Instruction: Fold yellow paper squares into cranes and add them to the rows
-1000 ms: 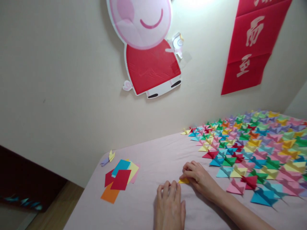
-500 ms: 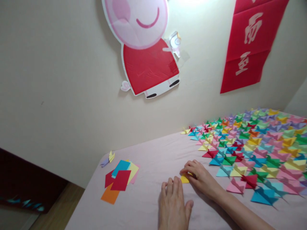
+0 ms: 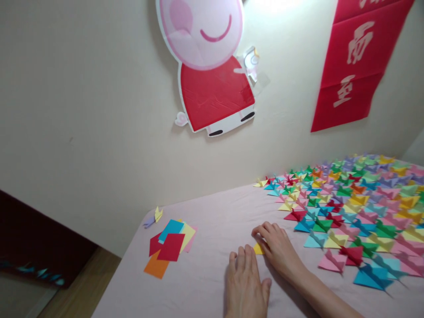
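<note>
A small piece of folded yellow paper (image 3: pixel 259 249) lies on the pale pink sheet, partly covered by fingers. My right hand (image 3: pixel 280 249) bends over it from the right, its fingers curled and pressing on the paper. Flat on the sheet, my left hand (image 3: pixel 245 280) has its fingers stretched out and its thumb apart; the fingertips reach the paper's left edge. To the right of my hands stand many rows of folded paper cranes in several colours, the nearest being a blue crane (image 3: pixel 372 277) and a pink crane (image 3: pixel 332 260).
Loose paper squares, with a red square (image 3: pixel 171 247) and an orange square (image 3: pixel 156 264) among them, overlap at the left. Behind them sit a small yellow folded piece (image 3: pixel 158 214) and a purple one (image 3: pixel 149 222). A wall with a cartoon cutout (image 3: pixel 217 97) and red banner (image 3: pixel 351 84) rises behind.
The whole view has shifted slightly, so everything appears a little farther right. Both hands keep nearly the same pose at the yellow paper, and slightly less of the paper shows.
</note>
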The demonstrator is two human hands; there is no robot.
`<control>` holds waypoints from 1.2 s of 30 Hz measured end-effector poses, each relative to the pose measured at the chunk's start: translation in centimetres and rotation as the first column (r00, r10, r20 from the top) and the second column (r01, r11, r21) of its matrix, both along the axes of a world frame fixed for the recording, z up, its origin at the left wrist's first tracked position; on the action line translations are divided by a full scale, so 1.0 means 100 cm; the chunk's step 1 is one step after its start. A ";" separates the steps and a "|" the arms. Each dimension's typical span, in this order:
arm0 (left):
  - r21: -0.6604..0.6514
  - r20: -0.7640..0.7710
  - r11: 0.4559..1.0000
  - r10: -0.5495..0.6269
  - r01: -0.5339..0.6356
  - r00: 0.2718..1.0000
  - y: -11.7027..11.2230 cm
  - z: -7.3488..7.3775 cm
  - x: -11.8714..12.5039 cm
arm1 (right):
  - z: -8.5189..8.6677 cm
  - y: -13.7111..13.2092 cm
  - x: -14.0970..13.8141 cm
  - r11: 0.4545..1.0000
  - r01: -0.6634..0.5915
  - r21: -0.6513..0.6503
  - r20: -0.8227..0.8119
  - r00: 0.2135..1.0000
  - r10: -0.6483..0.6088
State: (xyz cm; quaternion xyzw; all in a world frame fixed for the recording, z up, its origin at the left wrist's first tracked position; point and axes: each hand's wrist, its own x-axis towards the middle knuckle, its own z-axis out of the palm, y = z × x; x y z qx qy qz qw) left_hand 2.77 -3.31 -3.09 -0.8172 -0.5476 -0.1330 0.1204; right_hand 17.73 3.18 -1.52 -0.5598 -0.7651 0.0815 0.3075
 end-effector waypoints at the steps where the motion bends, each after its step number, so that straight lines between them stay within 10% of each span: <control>1: -0.003 0.004 1.000 0.004 -0.004 1.000 0.000 0.002 0.000 | 0.000 0.001 0.002 1.000 0.004 0.005 0.001 1.000 -0.004; 12: -0.097 0.049 0.993 -0.058 0.062 0.997 0.010 0.026 0.016 | -0.007 0.004 0.007 1.000 -0.002 0.024 -0.033 0.999 0.003; 22: -0.206 0.068 0.976 -0.064 0.077 0.996 0.009 0.018 0.014 | -0.010 0.006 0.015 1.000 -0.025 -0.013 -0.233 0.972 0.021; 36: -0.248 0.099 0.965 -0.067 0.090 0.993 0.006 0.019 0.008 | -0.010 0.006 0.022 0.997 -0.052 -0.060 -0.102 0.994 0.046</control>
